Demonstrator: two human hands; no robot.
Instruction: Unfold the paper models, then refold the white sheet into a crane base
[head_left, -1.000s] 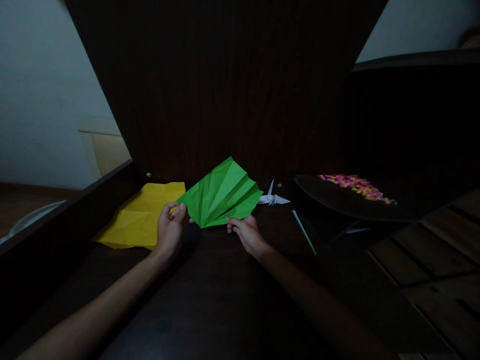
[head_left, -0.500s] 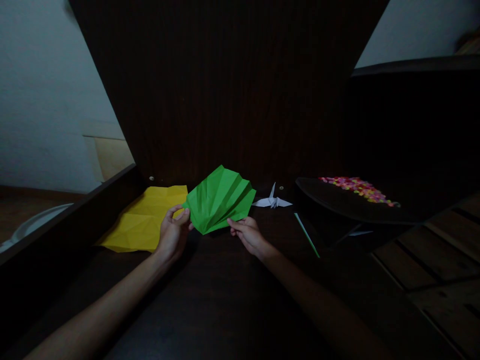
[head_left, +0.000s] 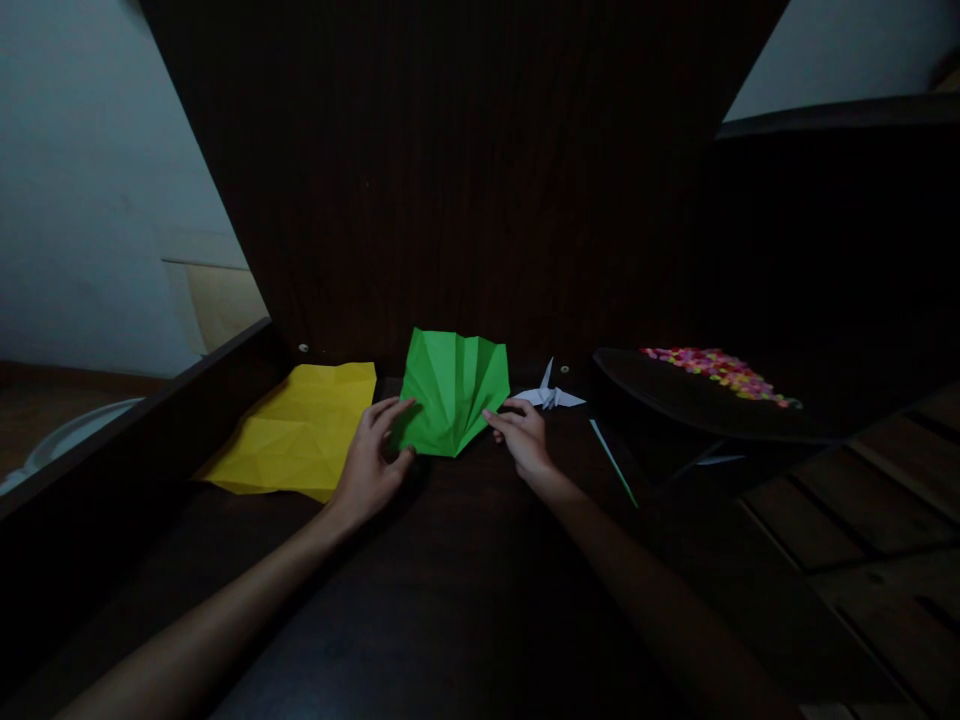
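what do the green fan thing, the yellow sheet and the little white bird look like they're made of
Green fan: most likely matte paper; sharp pleats radiate from its lower tip, and the left hand and right hand touch its edges.
Yellow sheet: paper too, matte, lying flat with a web of old crease lines.
White bird: apparently folded paper, with thin pointed wings and neck; too small and dim to judge the finish.

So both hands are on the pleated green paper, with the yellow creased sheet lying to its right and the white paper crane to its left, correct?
Not quite: the sides are swapped. The head view shows the left hand and right hand on the pleated green paper, with the yellow creased sheet to its left and the white paper crane to its right.
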